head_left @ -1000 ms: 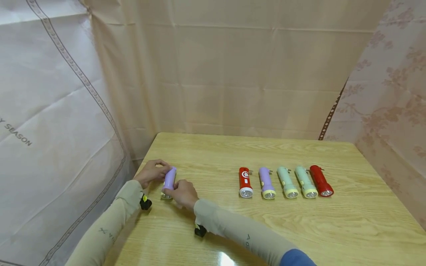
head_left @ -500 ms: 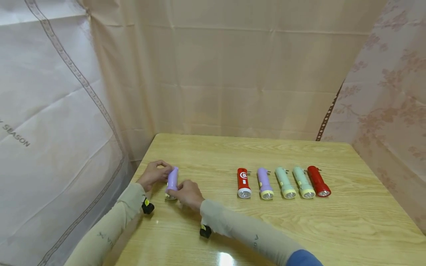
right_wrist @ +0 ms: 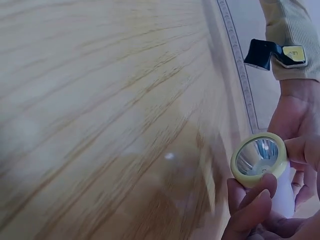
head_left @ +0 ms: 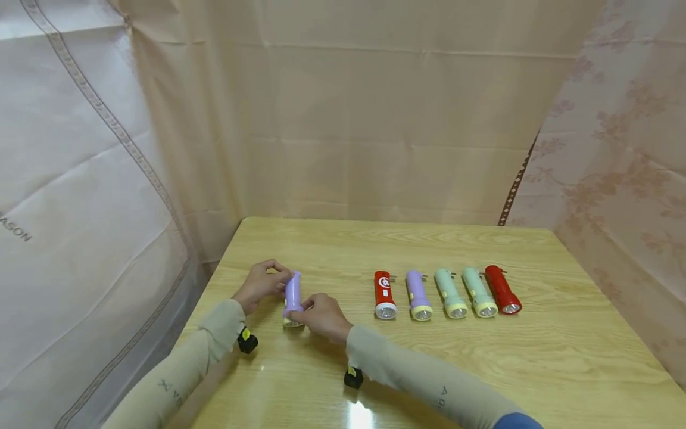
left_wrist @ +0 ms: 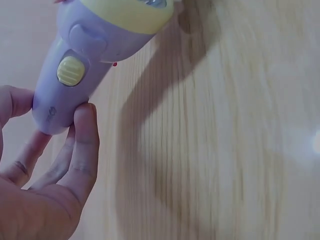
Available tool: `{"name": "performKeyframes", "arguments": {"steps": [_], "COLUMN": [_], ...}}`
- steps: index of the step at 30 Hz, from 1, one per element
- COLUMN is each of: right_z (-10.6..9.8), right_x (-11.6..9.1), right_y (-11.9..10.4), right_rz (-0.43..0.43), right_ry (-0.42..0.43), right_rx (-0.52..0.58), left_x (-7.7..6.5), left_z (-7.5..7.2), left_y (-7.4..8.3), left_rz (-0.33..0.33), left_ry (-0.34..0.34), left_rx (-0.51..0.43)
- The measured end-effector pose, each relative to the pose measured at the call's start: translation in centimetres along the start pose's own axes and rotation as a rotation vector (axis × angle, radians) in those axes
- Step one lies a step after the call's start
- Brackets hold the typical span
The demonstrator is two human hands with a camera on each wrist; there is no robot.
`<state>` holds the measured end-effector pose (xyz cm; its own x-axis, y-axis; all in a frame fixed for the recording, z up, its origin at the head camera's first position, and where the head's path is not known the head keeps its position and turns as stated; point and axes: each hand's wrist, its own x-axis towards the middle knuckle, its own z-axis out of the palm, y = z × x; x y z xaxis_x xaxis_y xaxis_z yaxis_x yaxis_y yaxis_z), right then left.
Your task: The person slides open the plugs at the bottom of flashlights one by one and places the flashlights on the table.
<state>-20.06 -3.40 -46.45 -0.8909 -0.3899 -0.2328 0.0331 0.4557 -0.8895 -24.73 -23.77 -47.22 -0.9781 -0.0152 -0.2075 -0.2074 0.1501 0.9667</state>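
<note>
Between my hands is a purple flashlight (head_left: 293,291) with a pale yellow head rim, at the left part of the table. My left hand (head_left: 262,285) pinches its narrow tail end; in the left wrist view the thumb and fingers of that hand grip the tail from either side, below a ridged yellow switch (left_wrist: 70,71). My right hand (head_left: 325,316) pinches the head end. In the right wrist view the reflector (right_wrist: 257,156) looks unlit, with right-hand fingers against the yellow rim. Whether the flashlight touches the table cannot be told.
To the right lies a row of flashlights, lenses toward me: a red one with a white rim (head_left: 384,295), a purple one (head_left: 418,295), two mint-green ones (head_left: 449,292) and a dark red one (head_left: 502,289). Curtains (head_left: 332,119) enclose the wooden table (head_left: 455,369).
Both hands have moved to the right with the purple flashlight, closer to the row. Their grip looks the same. The head view has turned slightly to the right.
</note>
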Motion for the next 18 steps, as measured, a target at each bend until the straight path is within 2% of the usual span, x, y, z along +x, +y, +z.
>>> {"name": "performKeyframes", "arguments": {"steps": [18], "right_z": [-4.8], "right_x": [-3.5], "right_y": [2.7], "right_rz": [0.001], "right_ry": [0.049], "right_rx": [-0.091], "left_x": [-0.6], "left_z": [5.9], "left_y": [1.0], "left_rz": [0.028], "left_ry": [-0.09], "left_rx": [-0.004]}}
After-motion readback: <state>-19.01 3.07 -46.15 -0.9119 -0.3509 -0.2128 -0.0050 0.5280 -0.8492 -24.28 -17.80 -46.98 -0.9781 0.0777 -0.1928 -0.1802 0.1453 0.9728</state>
